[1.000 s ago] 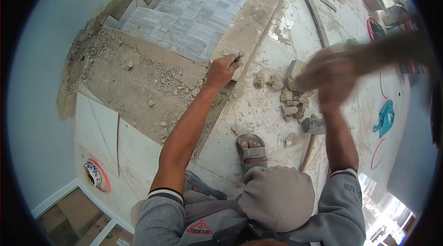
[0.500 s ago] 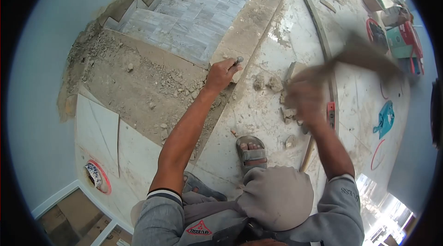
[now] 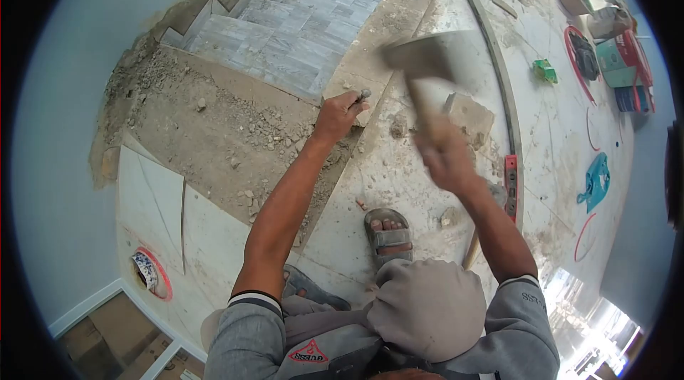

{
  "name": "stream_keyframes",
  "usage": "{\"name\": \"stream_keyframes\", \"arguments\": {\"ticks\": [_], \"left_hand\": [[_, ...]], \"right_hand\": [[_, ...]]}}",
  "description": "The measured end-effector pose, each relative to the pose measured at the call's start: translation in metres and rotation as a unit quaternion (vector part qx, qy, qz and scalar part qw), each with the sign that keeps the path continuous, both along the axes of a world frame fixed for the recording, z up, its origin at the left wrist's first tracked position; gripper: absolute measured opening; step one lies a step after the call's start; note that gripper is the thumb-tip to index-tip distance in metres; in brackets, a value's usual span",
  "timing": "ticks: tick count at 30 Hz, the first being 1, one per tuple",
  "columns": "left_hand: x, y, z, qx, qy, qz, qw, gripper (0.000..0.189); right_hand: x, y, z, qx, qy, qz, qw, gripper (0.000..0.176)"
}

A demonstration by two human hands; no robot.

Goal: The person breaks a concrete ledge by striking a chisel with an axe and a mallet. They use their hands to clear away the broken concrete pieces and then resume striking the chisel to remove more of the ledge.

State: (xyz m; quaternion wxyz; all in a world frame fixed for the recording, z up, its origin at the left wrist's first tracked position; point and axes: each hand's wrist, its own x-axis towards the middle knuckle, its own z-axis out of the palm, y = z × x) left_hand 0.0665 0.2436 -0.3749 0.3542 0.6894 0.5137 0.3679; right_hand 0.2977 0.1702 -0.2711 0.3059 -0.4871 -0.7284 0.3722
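My left hand (image 3: pixel 336 116) is closed round a metal chisel (image 3: pixel 365 94), whose round top end sticks out past the fingers. It rests at the corner where the stair border meets the rubble strip. My right hand (image 3: pixel 447 159) grips the wooden handle of a hatchet (image 3: pixel 420 58). Its broad head is smeared by motion and hangs above and to the right of the chisel, apart from it. Below, the broken mortar edge (image 3: pixel 362 118) shows beside my left hand. A concrete block (image 3: pixel 470 118) lies on the floor behind my right hand.
Tiled stairs (image 3: pixel 285 31) descend at the upper left. Loose rubble (image 3: pixel 249 123) covers the strip before them. A long wooden batten (image 3: pixel 491 45) and a red spirit level (image 3: pixel 511 184) lie to the right, with a blue bag (image 3: pixel 595 182) farther off. My sandalled foot (image 3: pixel 388 234) stands close by.
My right hand has swung the hatchet leftward, from the far right to near the chisel. My left hand and the chisel have hardly moved. A green packet on the floor now shows.
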Motion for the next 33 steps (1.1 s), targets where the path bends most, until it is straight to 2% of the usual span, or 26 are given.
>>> {"name": "stream_keyframes", "arguments": {"ticks": [1, 2, 4, 5, 7, 8, 11, 15, 19, 22, 24, 25, 26, 27, 29, 30, 31, 33], "left_hand": [[-0.001, 0.0, -0.002, 0.004, 0.022, 0.006, 1.0, 0.019], [-0.002, -0.002, -0.005, 0.007, 0.024, 0.005, 1.0, 0.019], [-0.009, -0.004, -0.012, 0.012, 0.011, 0.02, 1.0, 0.019], [-0.015, -0.016, -0.017, -0.002, 0.014, 0.023, 1.0, 0.019], [-0.026, -0.005, -0.015, -0.049, -0.123, 0.139, 0.981, 0.018], [-0.03, -0.004, -0.015, -0.054, -0.199, 0.15, 0.967, 0.018], [-0.017, -0.004, 0.005, -0.037, -0.213, 0.118, 0.969, 0.018], [0.007, 0.002, 0.014, -0.025, -0.091, 0.042, 0.995, 0.023], [0.014, 0.004, 0.007, -0.018, -0.045, 0.039, 0.998, 0.025], [0.018, 0.006, 0.007, 0.015, -0.088, 0.02, 0.996, 0.025], [0.02, 0.002, 0.011, 0.056, -0.036, -0.011, 0.998, 0.026], [0.021, 0.002, 0.01, 0.054, -0.037, -0.015, 0.998, 0.026], [0.022, 0.002, 0.01, 0.036, -0.04, -0.008, 0.999, 0.024], [0.022, 0.001, 0.008, 0.018, -0.044, -0.001, 0.999, 0.022], [0.019, -0.002, 0.006, -0.006, -0.036, -0.004, 0.999, 0.022], [0.02, 0.004, 0.01, -0.013, -0.029, -0.004, 1.0, 0.022], [0.02, 0.005, 0.011, -0.006, -0.031, -0.008, 0.999, 0.022], [0.02, 0.006, 0.013, 0.053, 0.109, -0.027, 0.992, 0.022]], "right_hand": [[-0.007, 0.0, -0.007, -0.045, -0.144, 0.031, 0.988, 0.026], [-0.007, -0.006, -0.009, -0.043, -0.141, 0.029, 0.989, 0.026], [-0.007, -0.017, 0.0, -0.143, -0.098, -0.029, 0.984, 0.028], [-0.007, -0.028, 0.01, -0.157, -0.096, -0.024, 0.983, 0.028], [0.002, -0.028, 0.031, -0.23, 0.081, -0.103, 0.964, 0.031], [0.009, -0.03, 0.03, -0.208, 0.136, -0.116, 0.962, 0.03], [0.013, -0.033, 0.043, -0.199, 0.168, -0.169, 0.951, 0.029], [0.013, -0.032, 0.034, -0.224, 0.181, -0.163, 0.944, 0.029], [0.016, -0.036, 0.034, -0.229, 0.158, -0.148, 0.949, 0.028], [0.019, -0.03, 0.041, -0.065, 0.183, -0.118, 0.974, 0.031], [0.02, -0.016, 0.067, 0.088, 0.223, -0.108, 0.965, 0.038], [0.023, -0.01, 0.079, 0.095, 0.28, -0.08, 0.952, 0.043], [0.015, -0.002, 0.102, 0.173, 0.236, -0.085, 0.952, 0.044], [-0.001, -0.001, 0.119, 0.179, 0.271, -0.15, 0.934, 0.04], [0.021, 0.009, 0.095, 0.135, 0.169, -0.069, 0.974, 0.032], [0.019, 0.009, 0.063, 0.054, 0.001, -0.035, 0.998, 0.03], [0.016, 0.008, 0.031, -0.034, -0.165, 0.002, 0.986, 0.028], [0.017, 0.011, 0.022, -0.143, -0.19, 0.025, 0.971, 0.027]]}}
